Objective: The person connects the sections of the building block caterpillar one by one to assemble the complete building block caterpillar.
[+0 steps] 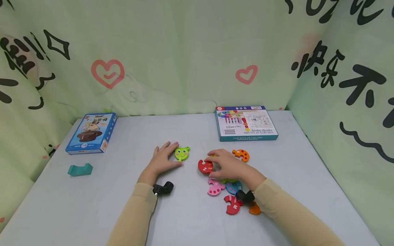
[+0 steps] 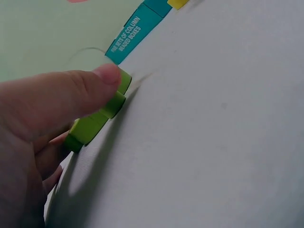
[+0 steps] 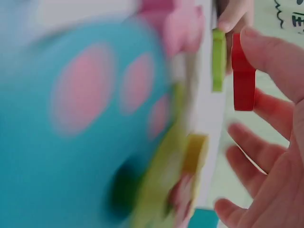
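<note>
Two tan sleeves [image 1: 135, 215] reach in, cut off by the bottom edge in the head view; the left forearm slants up and rightward, the right one up and leftward, each with a black wrist device [image 1: 163, 188]. Nearest on the bench [image 1: 184, 222] are a red numbered piece [image 1: 233, 205] and an orange piece [image 1: 254, 208], the latter partly covered by the right device. Just beyond lie a pink piece [image 1: 214, 188] and a blue spotted piece [image 1: 233, 187], the blue one also partly hidden and blurred in the right wrist view. A yellow-green piece [image 1: 229, 180] shows only as a sliver under the right hand [image 1: 229, 165].

That hand pinches a red piece [image 1: 204, 166] between thumb and forefinger, its other fingers spread. The left hand [image 1: 162, 161] holds a green frog-faced piece [image 1: 181, 154] lightly between thumb and fingers; the fingers are mostly hidden behind the thumb in the left wrist view. The two held pieces are near each other, between the hands. Past the right hand is an orange spotted piece [image 1: 241, 155]; farther off stand a blue box [image 1: 92, 133] and a teal-edged box [image 1: 246, 123].
</note>
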Demonstrator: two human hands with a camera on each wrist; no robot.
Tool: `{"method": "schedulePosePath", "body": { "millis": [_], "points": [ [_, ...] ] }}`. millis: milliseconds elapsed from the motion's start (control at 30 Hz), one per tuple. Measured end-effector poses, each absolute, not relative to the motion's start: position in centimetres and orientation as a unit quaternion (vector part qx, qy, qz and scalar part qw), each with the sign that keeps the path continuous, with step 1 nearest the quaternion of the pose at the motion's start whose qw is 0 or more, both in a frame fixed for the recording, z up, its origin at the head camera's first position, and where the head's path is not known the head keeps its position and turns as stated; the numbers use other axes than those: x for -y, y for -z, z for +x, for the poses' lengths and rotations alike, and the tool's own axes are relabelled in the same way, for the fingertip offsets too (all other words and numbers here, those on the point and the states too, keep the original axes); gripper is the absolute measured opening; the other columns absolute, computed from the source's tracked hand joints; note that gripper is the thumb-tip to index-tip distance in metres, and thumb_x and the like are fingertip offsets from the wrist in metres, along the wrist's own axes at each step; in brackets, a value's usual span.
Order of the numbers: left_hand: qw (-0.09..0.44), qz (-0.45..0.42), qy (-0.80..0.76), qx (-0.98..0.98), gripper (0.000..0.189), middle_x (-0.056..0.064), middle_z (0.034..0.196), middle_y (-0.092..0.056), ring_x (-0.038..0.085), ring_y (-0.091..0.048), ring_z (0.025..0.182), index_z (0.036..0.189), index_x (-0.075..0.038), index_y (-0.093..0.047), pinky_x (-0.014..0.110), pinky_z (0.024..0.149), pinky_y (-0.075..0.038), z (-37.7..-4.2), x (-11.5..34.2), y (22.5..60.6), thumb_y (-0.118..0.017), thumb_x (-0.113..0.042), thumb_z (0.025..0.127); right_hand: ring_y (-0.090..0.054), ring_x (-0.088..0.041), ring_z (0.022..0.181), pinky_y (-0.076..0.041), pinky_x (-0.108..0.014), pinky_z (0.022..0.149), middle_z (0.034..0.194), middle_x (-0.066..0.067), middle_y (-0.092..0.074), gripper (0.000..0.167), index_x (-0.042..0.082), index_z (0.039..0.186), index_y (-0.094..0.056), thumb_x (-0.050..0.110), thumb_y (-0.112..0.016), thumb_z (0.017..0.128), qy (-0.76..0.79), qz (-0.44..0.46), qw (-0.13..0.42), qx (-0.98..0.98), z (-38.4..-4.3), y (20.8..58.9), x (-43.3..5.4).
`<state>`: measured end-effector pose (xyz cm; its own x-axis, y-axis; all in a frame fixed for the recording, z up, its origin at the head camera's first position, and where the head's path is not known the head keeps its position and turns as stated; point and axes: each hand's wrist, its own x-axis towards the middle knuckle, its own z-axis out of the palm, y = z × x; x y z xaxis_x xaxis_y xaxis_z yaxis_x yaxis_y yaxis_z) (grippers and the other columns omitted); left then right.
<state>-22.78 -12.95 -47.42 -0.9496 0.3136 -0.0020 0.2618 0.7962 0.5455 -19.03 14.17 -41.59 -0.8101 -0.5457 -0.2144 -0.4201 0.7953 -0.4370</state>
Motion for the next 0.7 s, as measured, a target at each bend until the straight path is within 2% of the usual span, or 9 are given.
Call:
{"method": "schedulePosePath", "body": {
  "millis": [133, 300, 467, 700],
  "points": [
    [0.056, 0.139, -0.29, -0.945, 0.075, 0.003, 0.145, -0.037, 0.025, -0.022, 0.138, 0.139, -0.019, -0.038, 0.054, 0.113, -0.002, -22.8, 13.5, 47.3, -0.067, -0.041, 0.074, -0.048, -0.013, 0.107, -0.049, -0.032, 0.089, 0.124, 0.001, -0.051, 0.057, 0.019, 0.132, -0.047, 0.031, -0.067, 0.08, 0.231, -0.237, 0.201, -0.922, -19.3, 41.1, -12.0],
    [0.076, 0.131, -0.304, -0.941, 0.068, 0.011, 0.146, -0.032, 0.031, -0.023, 0.138, 0.138, -0.02, -0.039, 0.052, 0.114, -0.009, -22.7, 14.1, 47.1, -0.063, -0.039, 0.078, -0.049, -0.013, 0.093, -0.048, -0.028, 0.083, 0.115, 0.0, -0.053, 0.059, 0.018, 0.135, -0.044, 0.027, -0.066, 0.081, 0.254, -0.218, 0.22, -0.916, -19.8, 41.4, -9.7],
    [0.075, 0.143, -0.305, -0.939, 0.061, 0.014, 0.145, -0.034, 0.03, -0.026, 0.136, 0.138, -0.018, -0.04, 0.05, 0.114, -0.011, -22.6, 14.2, 47.0, -0.057, -0.038, 0.083, -0.05, -0.013, 0.088, -0.047, -0.025, 0.078, 0.111, -0.002, -0.053, 0.06, 0.015, 0.135, -0.043, 0.025, -0.067, 0.081, 0.268, -0.214, 0.23, -0.911, -20.2, 42.3, -8.0],
    [0.07, 0.144, -0.3, -0.94, 0.057, 0.014, 0.144, -0.035, 0.029, -0.028, 0.136, 0.137, -0.018, -0.041, 0.049, 0.114, -0.012, -22.7, 14.3, 47.0, -0.051, -0.041, 0.086, -0.05, -0.013, 0.087, -0.048, -0.024, 0.078, 0.111, -0.004, -0.053, 0.062, 0.015, 0.136, -0.043, 0.026, -0.068, 0.08, 0.258, -0.213, 0.224, -0.916, -20.3, 42.9, -6.9]
  ]
}}
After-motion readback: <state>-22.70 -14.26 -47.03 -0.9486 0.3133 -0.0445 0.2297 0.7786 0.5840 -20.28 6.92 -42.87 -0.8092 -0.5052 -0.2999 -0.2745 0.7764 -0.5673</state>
